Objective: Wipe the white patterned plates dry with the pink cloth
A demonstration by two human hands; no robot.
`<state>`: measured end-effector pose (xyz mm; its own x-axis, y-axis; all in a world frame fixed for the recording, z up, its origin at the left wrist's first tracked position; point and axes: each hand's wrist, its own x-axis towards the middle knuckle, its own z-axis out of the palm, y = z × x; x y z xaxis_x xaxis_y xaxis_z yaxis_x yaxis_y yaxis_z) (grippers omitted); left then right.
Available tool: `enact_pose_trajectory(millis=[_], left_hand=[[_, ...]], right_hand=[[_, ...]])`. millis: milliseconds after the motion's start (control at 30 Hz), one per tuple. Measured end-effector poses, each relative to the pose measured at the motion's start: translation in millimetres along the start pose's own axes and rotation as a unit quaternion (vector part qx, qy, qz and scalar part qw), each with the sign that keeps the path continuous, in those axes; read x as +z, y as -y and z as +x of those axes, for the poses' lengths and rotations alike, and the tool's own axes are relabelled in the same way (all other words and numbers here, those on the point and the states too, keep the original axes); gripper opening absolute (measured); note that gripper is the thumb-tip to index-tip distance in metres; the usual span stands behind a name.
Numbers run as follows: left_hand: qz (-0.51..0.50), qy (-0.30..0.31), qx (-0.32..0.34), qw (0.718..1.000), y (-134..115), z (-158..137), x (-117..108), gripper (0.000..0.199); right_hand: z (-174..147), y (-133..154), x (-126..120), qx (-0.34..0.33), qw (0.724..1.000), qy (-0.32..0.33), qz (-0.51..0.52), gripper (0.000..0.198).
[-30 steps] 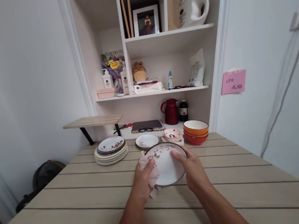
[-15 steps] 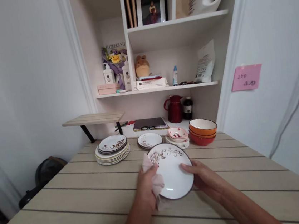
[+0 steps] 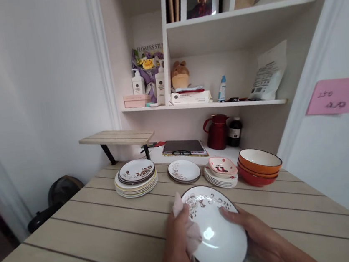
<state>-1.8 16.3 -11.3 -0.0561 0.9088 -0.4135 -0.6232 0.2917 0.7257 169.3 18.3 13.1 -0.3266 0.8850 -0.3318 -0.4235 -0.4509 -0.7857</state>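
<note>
Between my hands, above the table, is a white plate [image 3: 216,235] with a dark rim and a brown floral pattern. My left hand [image 3: 178,240] is closed round a pale pink cloth [image 3: 192,235] and presses it against the plate's left side, thumb over the face. On the opposite side my right hand [image 3: 251,227] grips the rim, its thumb on top and its fingers hidden underneath. Beyond the held plate lies a small stack of similar floral plates [image 3: 184,171].
Larger stacked plates [image 3: 137,179] stand at the back left under a small raised wooden shelf [image 3: 116,136]. To the right are a pink-dotted dish [image 3: 222,166] on white saucers and stacked orange and red bowls [image 3: 259,167]. Behind them are a laptop [image 3: 183,147] and a red jug [image 3: 217,132].
The view has shifted left and come closer, so the surroundings look larger. The plate is tilted differently and sits lower in view, still held by both hands with the cloth against it.
</note>
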Motion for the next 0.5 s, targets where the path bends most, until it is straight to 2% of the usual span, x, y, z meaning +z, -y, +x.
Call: enact_pose_trajectory(millis=[100,200,267,333,400,500], left_hand=[[-0.023,-0.071,0.098,0.992,-7.6,8.2,-11.0,0.054],[-0.051,-0.128,0.175,0.975,-20.0,8.3,-18.4,0.051],[-0.031,-0.152,0.223,0.962,-27.4,4.0,-17.9,0.050],[0.037,-0.162,0.277,0.946,-31.8,-1.3,-14.4,0.047],[0.142,-0.157,0.348,0.913,-32.5,-4.8,-10.5,0.039],[0.312,-0.130,0.456,0.823,-27.9,-4.2,-6.1,0.028]], right_hand=[[17.7,-17.8,10.2,-0.011,0.997,-0.004,0.080,0.074],[34.1,-32.6,18.6,-0.004,0.993,0.002,0.116,0.069],[42.1,-36.8,22.1,-0.005,0.992,0.000,0.127,0.066],[46.8,-37.5,23.8,-0.014,0.991,-0.010,0.134,0.064],[48.5,-37.0,23.8,-0.026,0.990,-0.011,0.137,0.062],[47.5,-36.4,22.2,-0.035,0.990,0.007,0.137,0.060]])
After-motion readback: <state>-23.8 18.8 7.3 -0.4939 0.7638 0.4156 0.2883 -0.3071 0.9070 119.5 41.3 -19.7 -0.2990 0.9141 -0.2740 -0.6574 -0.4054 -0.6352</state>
